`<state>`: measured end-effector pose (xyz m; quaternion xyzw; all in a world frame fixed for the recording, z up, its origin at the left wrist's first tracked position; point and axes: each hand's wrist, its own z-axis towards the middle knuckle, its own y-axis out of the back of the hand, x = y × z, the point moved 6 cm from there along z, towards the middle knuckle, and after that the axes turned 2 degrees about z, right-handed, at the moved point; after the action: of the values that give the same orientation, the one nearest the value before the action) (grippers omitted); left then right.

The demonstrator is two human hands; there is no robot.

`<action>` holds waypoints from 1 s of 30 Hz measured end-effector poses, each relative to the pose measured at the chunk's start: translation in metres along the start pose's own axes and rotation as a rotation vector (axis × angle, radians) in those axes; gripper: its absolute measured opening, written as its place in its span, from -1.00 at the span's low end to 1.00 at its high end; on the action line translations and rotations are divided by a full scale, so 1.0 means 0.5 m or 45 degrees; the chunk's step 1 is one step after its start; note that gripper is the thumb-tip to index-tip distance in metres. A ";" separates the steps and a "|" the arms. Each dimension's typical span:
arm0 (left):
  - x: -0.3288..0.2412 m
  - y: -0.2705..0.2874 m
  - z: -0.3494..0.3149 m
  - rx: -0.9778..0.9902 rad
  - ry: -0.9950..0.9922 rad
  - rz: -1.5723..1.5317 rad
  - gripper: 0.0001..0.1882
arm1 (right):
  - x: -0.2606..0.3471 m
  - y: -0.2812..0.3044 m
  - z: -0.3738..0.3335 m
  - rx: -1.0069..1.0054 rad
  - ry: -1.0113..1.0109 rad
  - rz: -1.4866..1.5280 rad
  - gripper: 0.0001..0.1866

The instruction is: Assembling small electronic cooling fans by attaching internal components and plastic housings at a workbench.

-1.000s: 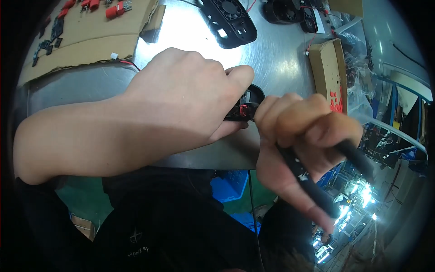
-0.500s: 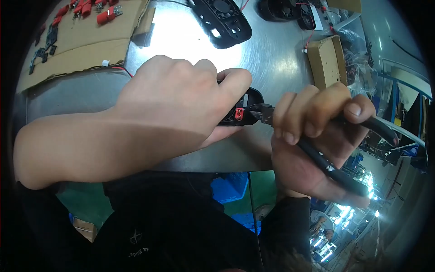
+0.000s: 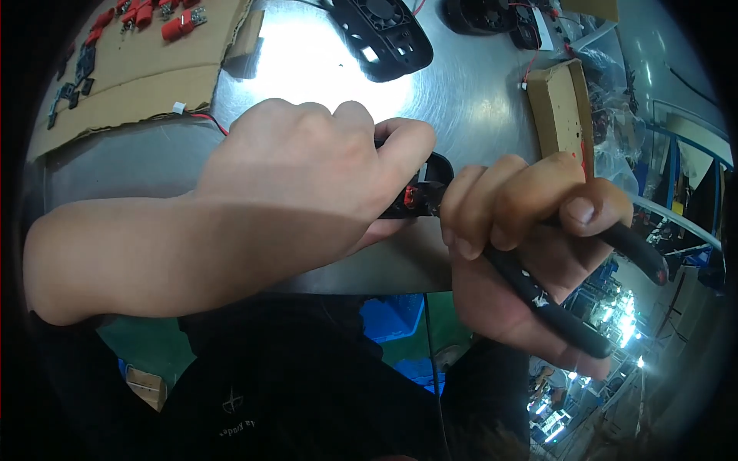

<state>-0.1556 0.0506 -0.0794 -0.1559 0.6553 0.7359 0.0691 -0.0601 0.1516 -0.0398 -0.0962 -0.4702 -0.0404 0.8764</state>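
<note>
My left hand [image 3: 307, 165] is wrapped round a black plastic housing [image 3: 440, 167], holding it just above the metal table. Most of this housing is hidden under the hand; its right end shows, with a small red part [image 3: 410, 197] set in it. In my right hand [image 3: 523, 203] is a pair of pliers with dark handles [image 3: 573, 326], the handles spread somewhat apart. The plier jaws [image 3: 434, 197] reach the red part and cover some of it. Whether they grip it I cannot tell. A thin red and black wire [image 3: 204, 117] with a white plug runs out left of my left hand.
Cardboard [image 3: 154, 84] with several red parts [image 3: 178, 27] and small black pieces lies at the far left. Another black housing with a fan [image 3: 392, 46] lies at the back, and round black units [image 3: 480, 15] stand further right. An open cardboard box [image 3: 560, 107] is at the right edge.
The pliers have moved left in my right hand, and their jaws now overlap the red part. My left hand still holds the housing, shifted slightly right and down.
</note>
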 end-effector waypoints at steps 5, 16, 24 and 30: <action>-0.002 -0.001 0.000 -0.002 -0.017 -0.055 -0.33 | -0.001 -0.013 -0.006 -0.078 0.050 -0.032 -0.09; 0.005 -0.005 0.002 0.098 -0.011 -0.182 -0.39 | 0.006 -0.018 -0.006 0.059 -0.088 -0.082 -0.50; -0.006 0.003 0.006 0.072 -0.021 -0.065 -0.39 | 0.014 0.036 0.009 -0.100 -0.114 0.228 0.04; -0.009 -0.005 0.003 0.095 0.031 -0.029 -0.37 | 0.001 0.026 -0.007 -0.260 -0.221 0.206 0.09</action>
<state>-0.1508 0.0529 -0.0802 -0.1695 0.6811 0.7083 0.0752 -0.0547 0.1635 -0.0431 -0.2254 -0.5284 -0.0087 0.8185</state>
